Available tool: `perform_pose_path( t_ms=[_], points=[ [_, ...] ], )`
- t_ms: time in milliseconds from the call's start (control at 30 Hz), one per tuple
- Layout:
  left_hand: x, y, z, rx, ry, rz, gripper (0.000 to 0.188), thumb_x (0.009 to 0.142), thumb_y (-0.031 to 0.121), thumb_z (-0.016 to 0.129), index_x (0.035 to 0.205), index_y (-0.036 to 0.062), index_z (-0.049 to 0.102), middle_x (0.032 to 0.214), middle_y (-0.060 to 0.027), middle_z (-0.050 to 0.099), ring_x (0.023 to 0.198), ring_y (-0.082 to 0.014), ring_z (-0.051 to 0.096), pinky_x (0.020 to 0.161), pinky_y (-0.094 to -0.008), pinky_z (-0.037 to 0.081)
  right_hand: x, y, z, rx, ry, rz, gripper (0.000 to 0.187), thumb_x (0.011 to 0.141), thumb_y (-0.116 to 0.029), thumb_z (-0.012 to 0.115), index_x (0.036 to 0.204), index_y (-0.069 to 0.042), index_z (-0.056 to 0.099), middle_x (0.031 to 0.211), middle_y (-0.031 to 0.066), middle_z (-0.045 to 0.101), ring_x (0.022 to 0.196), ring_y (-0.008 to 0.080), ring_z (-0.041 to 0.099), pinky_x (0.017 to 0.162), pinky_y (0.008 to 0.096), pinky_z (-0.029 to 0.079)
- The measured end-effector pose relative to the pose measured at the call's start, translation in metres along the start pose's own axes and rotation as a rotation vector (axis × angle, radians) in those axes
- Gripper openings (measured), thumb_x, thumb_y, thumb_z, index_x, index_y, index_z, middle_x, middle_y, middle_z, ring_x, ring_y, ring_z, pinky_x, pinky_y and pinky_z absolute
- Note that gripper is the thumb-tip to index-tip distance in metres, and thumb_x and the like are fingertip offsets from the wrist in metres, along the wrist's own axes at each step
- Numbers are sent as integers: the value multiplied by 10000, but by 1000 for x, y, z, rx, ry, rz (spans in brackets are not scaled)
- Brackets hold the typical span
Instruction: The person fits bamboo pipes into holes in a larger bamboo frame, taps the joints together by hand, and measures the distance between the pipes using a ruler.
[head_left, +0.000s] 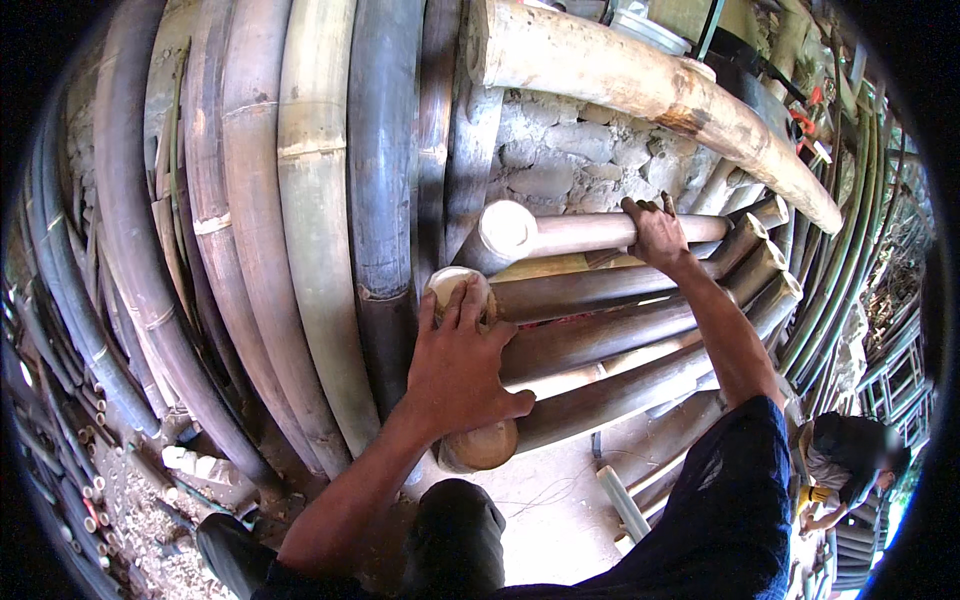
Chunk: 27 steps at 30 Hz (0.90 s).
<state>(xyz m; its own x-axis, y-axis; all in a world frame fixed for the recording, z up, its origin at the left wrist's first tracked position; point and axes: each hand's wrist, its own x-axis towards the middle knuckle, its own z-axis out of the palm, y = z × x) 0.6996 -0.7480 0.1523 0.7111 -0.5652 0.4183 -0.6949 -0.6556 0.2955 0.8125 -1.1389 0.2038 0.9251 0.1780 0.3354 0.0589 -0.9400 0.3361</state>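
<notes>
A bamboo frame of several dark poles (pixel 600 340) stands in front of me, its poles running side by side into crosspieces. My left hand (pixel 455 375) lies with spread fingers over the pale round end (pixel 448 287) of a left-side piece. Below it, a brown round end (pixel 482 446) shows at the near corner. Farther back, my right hand (pixel 660 238) is wrapped over the frame's rear bamboo pole (pixel 585 233); part of its grip is hidden. Another thick bamboo piece with a whitish end (pixel 507 228) meets that pole at its left.
Tall bamboo poles (pixel 310 150) lean upright on the left. Behind the frame rises a stone wall (pixel 570 160), with a thick pale pole (pixel 600 60) slanting across it. A person (pixel 845 460) bends at the lower right. Short cut pieces (pixel 200 463) and shavings litter the left floor.
</notes>
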Motion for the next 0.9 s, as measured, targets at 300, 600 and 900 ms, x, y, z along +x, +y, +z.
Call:
perform_pose_path(
  t_ms=[300, 600, 900],
  points=[
    [-45, 41, -9, -18, -21, 8, 771, 611, 526, 796, 1259, 126, 676, 1523, -323, 359, 1468, -455, 300, 1187, -653, 167, -56, -9, -42, -39, 36, 18, 663, 661, -172, 871, 1219, -114, 517, 1025, 150, 707, 1117, 315, 656, 1159, 545, 289],
    [-74, 69, -7, -12, -28, 27, 786, 607, 516, 797, 1258, 95, 674, 1508, -345, 358, 1441, -472, 314, 1160, -683, 177, -110, -16, -103, -13, 42, 29, 691, 641, -164, 885, 1236, -107, 538, 1042, 159, 715, 1153, 314, 646, 1215, 539, 240],
    [-107, 89, -6, -35, -44, 37, 840, 596, 490, 807, 1308, 76, 646, 1508, -361, 337, 1439, -494, 312, 1163, -695, 164, -128, -39, -155, 10, 73, 35, 670, 635, -163, 895, 1199, -96, 540, 1041, 173, 701, 1159, 314, 636, 1219, 521, 247]
  ],
)
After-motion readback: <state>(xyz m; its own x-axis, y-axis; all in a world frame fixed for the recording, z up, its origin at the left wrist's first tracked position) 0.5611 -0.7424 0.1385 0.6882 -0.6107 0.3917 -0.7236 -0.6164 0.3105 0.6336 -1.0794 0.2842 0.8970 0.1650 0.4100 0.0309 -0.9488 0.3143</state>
